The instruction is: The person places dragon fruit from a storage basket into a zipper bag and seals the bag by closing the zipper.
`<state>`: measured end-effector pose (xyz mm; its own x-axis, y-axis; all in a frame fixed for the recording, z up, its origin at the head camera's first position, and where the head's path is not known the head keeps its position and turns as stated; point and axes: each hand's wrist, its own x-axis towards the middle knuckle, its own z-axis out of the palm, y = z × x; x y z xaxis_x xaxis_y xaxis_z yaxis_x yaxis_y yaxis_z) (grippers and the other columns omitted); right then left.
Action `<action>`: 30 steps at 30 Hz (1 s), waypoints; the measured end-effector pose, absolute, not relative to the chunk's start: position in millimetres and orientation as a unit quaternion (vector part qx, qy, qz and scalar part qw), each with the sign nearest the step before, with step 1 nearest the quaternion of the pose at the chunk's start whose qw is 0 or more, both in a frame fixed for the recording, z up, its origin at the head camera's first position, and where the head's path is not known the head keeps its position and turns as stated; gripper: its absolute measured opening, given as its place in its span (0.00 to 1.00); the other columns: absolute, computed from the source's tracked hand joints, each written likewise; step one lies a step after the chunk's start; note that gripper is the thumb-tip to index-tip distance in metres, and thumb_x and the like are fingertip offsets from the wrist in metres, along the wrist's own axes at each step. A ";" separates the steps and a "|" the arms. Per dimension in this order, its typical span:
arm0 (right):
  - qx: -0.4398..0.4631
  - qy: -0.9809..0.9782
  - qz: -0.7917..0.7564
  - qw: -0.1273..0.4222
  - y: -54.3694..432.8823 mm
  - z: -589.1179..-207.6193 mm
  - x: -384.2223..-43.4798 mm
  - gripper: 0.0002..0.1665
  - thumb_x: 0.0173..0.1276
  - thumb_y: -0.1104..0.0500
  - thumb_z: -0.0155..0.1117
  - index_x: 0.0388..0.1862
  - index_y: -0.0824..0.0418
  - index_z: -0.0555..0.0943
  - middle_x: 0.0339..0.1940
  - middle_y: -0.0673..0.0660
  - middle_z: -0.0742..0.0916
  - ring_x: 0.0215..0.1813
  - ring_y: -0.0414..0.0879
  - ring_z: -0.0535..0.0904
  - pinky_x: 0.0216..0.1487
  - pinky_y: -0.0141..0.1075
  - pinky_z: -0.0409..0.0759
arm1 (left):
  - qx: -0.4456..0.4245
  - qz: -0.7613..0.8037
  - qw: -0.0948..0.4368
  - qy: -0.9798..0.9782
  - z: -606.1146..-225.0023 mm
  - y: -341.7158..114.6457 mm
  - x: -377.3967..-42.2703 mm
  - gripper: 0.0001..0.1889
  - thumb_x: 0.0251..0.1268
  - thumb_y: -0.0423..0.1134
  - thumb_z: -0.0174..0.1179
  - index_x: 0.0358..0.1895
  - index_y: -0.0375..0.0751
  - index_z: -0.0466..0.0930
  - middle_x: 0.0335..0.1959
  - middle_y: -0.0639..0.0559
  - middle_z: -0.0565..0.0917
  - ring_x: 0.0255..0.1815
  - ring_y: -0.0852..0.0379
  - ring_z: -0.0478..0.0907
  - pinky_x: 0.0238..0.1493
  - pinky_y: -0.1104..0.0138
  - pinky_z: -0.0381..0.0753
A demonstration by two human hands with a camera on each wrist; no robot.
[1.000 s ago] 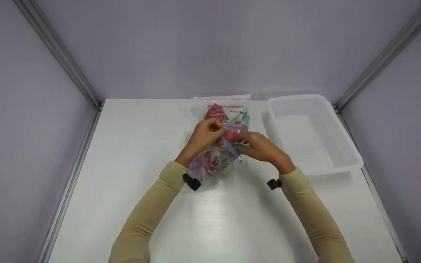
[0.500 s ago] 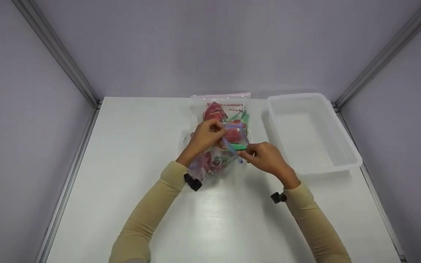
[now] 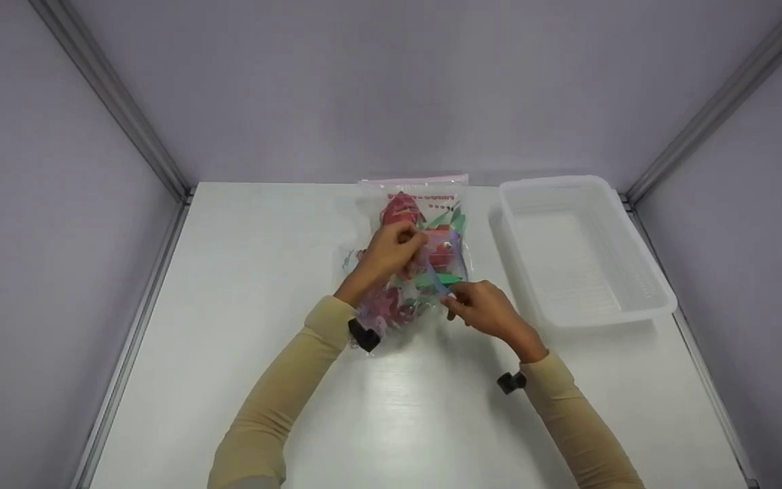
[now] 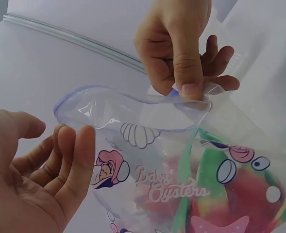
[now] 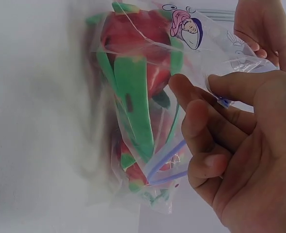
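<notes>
A clear zip bag [image 4: 167, 155] printed with shells and "Baby Oysters" stands with its purple-edged mouth gaping in the left wrist view. Red things with long green leaf-like parts [image 5: 133, 107] show through its plastic. My right hand [image 3: 489, 309] pinches one corner of the mouth between thumb and fingers. At the opposite end of the mouth, my left hand [image 4: 45, 170] has its fingers loosely bent against the plastic, thumb apart from them. Beneath and behind the hands, more clear bags with red and green contents, one pink-topped bag [image 3: 415, 182] among them, lie on the white table [image 3: 391, 407].
A translucent white plastic tub [image 3: 578, 251] stands at the right of the table. Grey-lilac walls [image 3: 391, 88] with metal rails close off the back and both sides. A black wrist camera [image 3: 364, 335] sits at the left cuff.
My right hand has come out of the bag's mouth toward me and now grips its corner. The mouth edge has swung with it. The left hand has stayed nearly in place.
</notes>
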<state>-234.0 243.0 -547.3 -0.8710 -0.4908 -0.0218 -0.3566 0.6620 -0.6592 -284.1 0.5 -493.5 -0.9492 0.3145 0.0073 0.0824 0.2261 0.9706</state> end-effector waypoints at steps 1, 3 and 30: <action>-0.235 0.905 -0.340 0.098 243.0 -547.8 -233.7 0.16 0.82 0.51 0.63 0.40 0.61 0.88 0.27 0.48 0.93 0.19 0.36 0.79 0.23 0.32 0.72 | 0.128 0.599 0.083 0.786 -493.2 0.6 -286.7 0.10 0.83 0.43 0.58 0.45 0.40 0.83 0.28 0.53 0.79 0.24 0.58 0.75 0.26 0.68 0.82; -0.237 0.904 -0.343 0.095 243.1 -548.5 -233.3 0.16 0.82 0.51 0.63 0.39 0.61 0.89 0.27 0.48 0.93 0.19 0.36 0.79 0.23 0.31 0.72 | 0.130 0.580 0.061 0.801 -492.9 1.9 -292.6 0.09 0.82 0.42 0.58 0.44 0.42 0.83 0.29 0.54 0.79 0.26 0.59 0.74 0.28 0.68 0.78; -0.232 0.895 -0.367 0.097 246.2 -549.7 -232.8 0.16 0.80 0.51 0.65 0.31 0.55 0.86 0.26 0.49 0.92 0.20 0.38 0.79 0.22 0.32 0.72 | 0.216 0.431 0.144 0.864 -495.5 43.0 -332.5 0.19 0.83 0.38 0.52 0.69 0.38 0.81 0.62 0.44 0.81 0.60 0.50 0.77 0.72 0.58 0.79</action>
<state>-232.8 246.2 -549.7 -0.8735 -0.4867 -0.0026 -0.3447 0.6222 -0.7029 -332.5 43.0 -495.5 -0.8654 0.4971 -0.0629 0.2490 0.5356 0.8070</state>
